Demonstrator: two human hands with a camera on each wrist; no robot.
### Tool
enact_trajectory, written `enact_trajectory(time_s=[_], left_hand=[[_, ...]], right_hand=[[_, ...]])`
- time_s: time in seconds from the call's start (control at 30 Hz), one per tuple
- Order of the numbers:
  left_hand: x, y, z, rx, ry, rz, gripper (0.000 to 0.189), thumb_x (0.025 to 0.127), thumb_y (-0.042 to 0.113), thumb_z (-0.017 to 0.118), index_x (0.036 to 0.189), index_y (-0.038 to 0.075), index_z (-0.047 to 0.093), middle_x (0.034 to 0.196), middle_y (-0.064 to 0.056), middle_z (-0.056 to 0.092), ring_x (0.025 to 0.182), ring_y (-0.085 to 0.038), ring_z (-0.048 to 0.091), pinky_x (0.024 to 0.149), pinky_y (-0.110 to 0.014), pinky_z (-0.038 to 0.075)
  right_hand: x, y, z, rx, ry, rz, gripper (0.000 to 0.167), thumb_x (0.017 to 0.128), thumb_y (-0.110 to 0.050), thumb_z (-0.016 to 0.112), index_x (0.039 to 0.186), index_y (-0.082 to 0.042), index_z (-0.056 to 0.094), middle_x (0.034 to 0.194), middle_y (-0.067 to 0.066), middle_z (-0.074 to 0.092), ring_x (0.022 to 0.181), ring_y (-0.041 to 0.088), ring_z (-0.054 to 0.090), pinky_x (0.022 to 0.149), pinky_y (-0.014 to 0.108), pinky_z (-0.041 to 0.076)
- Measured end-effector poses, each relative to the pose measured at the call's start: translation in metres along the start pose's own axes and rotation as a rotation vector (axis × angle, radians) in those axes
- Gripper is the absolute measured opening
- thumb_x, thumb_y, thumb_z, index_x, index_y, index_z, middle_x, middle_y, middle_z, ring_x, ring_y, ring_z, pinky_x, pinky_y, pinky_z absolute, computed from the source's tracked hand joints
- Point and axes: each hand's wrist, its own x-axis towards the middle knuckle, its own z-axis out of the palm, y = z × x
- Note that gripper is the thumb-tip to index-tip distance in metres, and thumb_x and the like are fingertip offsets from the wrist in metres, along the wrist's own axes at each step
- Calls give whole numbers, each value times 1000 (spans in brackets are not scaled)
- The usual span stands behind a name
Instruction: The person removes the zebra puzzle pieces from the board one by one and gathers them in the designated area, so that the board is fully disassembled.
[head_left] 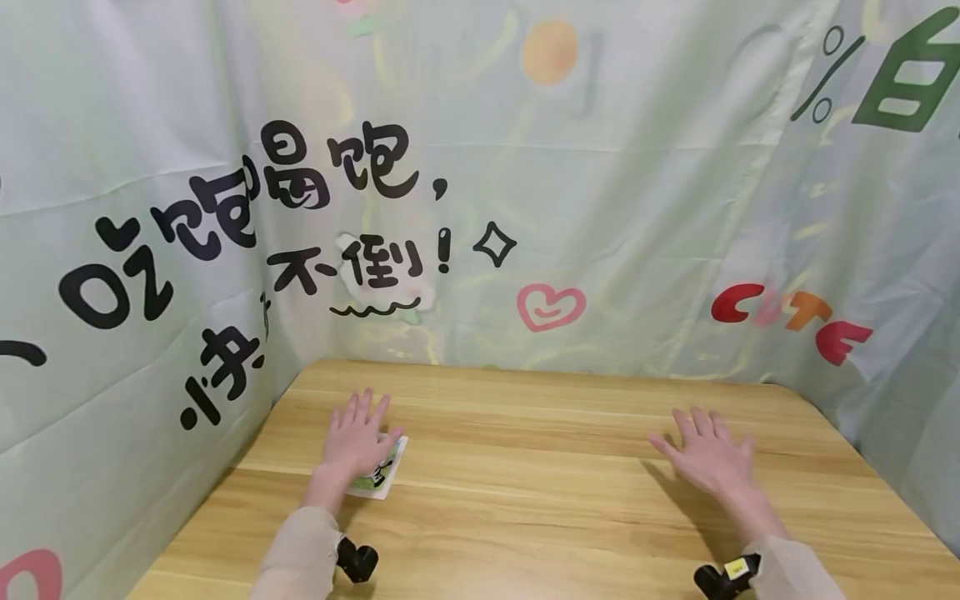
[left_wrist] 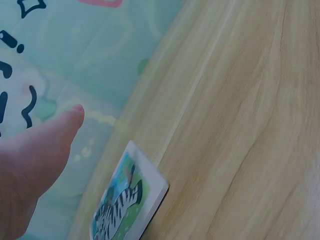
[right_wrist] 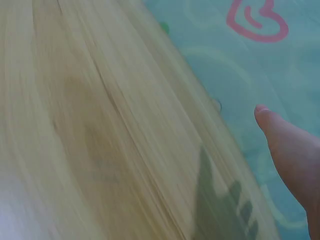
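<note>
A flat white-bordered card [head_left: 388, 473] with a zebra picture on green and blue lies on the left part of the wooden table. My left hand [head_left: 356, 440] is spread above it, fingers straight, and covers much of it in the head view. In the left wrist view the zebra card [left_wrist: 131, 205] shows its pale edge, with the left thumb [left_wrist: 55, 145] off to one side of it. Over the right part of the table my right hand [head_left: 710, 454] is spread with straight fingers, holding nothing. Its thumb [right_wrist: 290, 150] and its shadow on the wood show in the right wrist view.
The light wooden table [head_left: 525, 500] has rounded far corners. A pale printed curtain [head_left: 637, 208] hangs behind it and along both sides, close to its edges. A black wrist device [head_left: 357, 560] sits on the left sleeve, another black device [head_left: 723, 579] on the right.
</note>
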Motion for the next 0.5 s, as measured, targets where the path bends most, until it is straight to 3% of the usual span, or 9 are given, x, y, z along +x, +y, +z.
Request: enact_trajectory(time_s=[0.3,0.5], left_hand=[[-17,-30,-3,-14,26,-35,77,90,53,48,145,3,28,147,-30,18,134,-47,13,106,-63,6],[-30,-52,-3,-77,53,-77,79,91,46,52,141,-8,26,144,-31,23,131,-48,19,104,-64,12]], right_hand=[[14,-63,1,110,16,-74,81,91,-61,36,145,-1,26,147,27,19,132,49,13,91,78,6],[25,-114,14,227,77,-221,70,95,-44,46,139,8,32,141,30,31,130,47,25,101,65,20]])
